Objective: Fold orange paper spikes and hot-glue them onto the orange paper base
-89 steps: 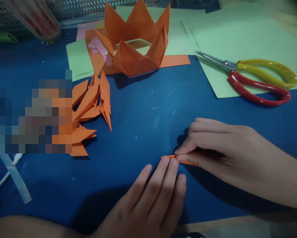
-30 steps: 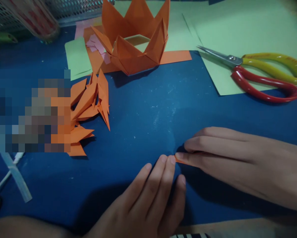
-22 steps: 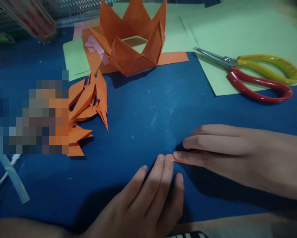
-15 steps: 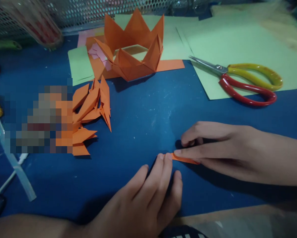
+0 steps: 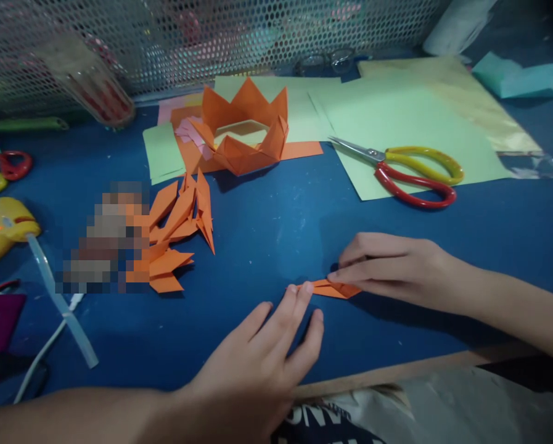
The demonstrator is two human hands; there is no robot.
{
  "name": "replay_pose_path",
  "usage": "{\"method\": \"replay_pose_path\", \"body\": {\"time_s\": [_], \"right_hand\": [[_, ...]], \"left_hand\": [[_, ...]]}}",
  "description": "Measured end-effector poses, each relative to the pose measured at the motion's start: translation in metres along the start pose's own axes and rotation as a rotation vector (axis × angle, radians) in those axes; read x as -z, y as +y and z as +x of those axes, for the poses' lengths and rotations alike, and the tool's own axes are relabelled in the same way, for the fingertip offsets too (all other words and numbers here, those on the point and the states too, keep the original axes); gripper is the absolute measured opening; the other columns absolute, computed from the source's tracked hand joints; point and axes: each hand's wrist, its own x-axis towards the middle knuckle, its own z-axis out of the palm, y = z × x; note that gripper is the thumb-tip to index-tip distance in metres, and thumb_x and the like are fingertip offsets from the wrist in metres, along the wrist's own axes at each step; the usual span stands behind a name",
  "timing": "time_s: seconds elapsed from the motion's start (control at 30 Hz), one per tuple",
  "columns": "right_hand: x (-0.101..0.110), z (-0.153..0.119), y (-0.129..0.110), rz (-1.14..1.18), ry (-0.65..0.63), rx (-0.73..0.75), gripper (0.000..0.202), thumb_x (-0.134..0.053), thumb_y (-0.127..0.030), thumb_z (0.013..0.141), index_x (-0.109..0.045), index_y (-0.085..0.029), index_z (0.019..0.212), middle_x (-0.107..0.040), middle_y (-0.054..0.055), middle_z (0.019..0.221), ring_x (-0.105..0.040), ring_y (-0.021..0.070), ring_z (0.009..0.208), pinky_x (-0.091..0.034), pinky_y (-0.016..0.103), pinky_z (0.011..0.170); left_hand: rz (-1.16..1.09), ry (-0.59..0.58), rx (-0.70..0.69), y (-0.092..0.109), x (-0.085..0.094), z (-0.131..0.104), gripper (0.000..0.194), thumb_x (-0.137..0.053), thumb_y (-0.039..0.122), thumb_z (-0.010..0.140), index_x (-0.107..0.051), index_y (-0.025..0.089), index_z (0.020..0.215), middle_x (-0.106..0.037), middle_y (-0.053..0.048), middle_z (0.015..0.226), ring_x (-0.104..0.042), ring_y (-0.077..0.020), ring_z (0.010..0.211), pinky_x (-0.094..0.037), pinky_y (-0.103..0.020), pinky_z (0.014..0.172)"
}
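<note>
A small folded orange paper piece (image 5: 337, 289) lies flat on the blue tabletop between my hands. Two fingertips of my left hand (image 5: 276, 342) press on its left end, the fingers stretched out and the thumb apart. At its right end, my right hand (image 5: 387, 265) has its fingers bent and closed on the paper, covering that part. Further left is a cluster of folded orange paper pieces (image 5: 179, 213), partly behind a blurred patch. Behind it stands an orange paper ring with pointed tips (image 5: 253, 161), like a crown.
Scissors (image 5: 396, 166) with yellow and red handles lie on pale green sheets (image 5: 424, 117). At left are a yellow glue gun (image 5: 15, 222) with a glue stick, a white cable (image 5: 45, 345) and more scissors (image 5: 15, 165). A perforated metal panel (image 5: 239, 37) stands behind a jar (image 5: 95, 92).
The view has shifted, showing more of the left side and the back. Both hands remain at the small paper, whose folded surface shows more between them now.
</note>
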Motion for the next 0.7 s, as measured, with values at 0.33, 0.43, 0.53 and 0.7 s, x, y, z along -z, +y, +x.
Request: {"method": "replay_pose_path", "body": {"time_s": [0.33,0.43,0.53,0.7], "right_hand": [[0.005,0.009,-0.015,-0.253,-0.078,0.11,0.027,-0.04,-0.012,0.094,-0.063,-0.014,0.106,-0.065,0.01,0.097,-0.057,0.0172,0.093,-0.05,0.028,0.081],[0.0,0.009,-0.024,-0.279,-0.027,-0.012,0.019,-0.047,-0.015,0.092,-0.064,-0.013,0.099,-0.064,0.011,0.094,-0.058,0.0169,0.087,-0.05,0.029,0.076],[-0.008,0.004,-0.032,-0.288,0.03,-0.138,0.018,-0.049,-0.017,0.091,-0.064,-0.013,0.1,-0.064,0.011,0.097,-0.059,0.0165,0.088,-0.05,0.03,0.077],[-0.017,-0.011,-0.037,-0.308,0.088,-0.245,0.024,-0.052,-0.022,0.09,-0.066,-0.021,0.11,-0.065,0.01,0.108,-0.06,0.019,0.102,-0.049,0.035,0.085]], "left_hand": [[-0.078,-0.056,-0.018,-0.001,0.002,-0.002,0.07,-0.051,0.046,0.082,-0.036,0.005,0.138,-0.033,-0.025,0.148,-0.036,-0.034,0.135,-0.033,-0.038,0.099],[-0.117,-0.061,0.002,-0.002,0.003,-0.005,0.068,-0.048,0.04,0.084,-0.033,0.005,0.14,-0.029,-0.025,0.15,-0.034,-0.0352,0.137,-0.037,-0.039,0.098],[-0.162,-0.078,0.008,-0.001,0.004,-0.007,0.069,-0.049,0.036,0.083,-0.031,0.004,0.142,-0.023,-0.028,0.151,-0.03,-0.0371,0.139,-0.04,-0.041,0.098],[-0.23,-0.089,0.043,0.0,0.001,-0.012,0.074,-0.053,0.034,0.081,-0.027,0.004,0.144,-0.021,-0.027,0.152,-0.027,-0.0375,0.14,-0.041,-0.044,0.101]]}}
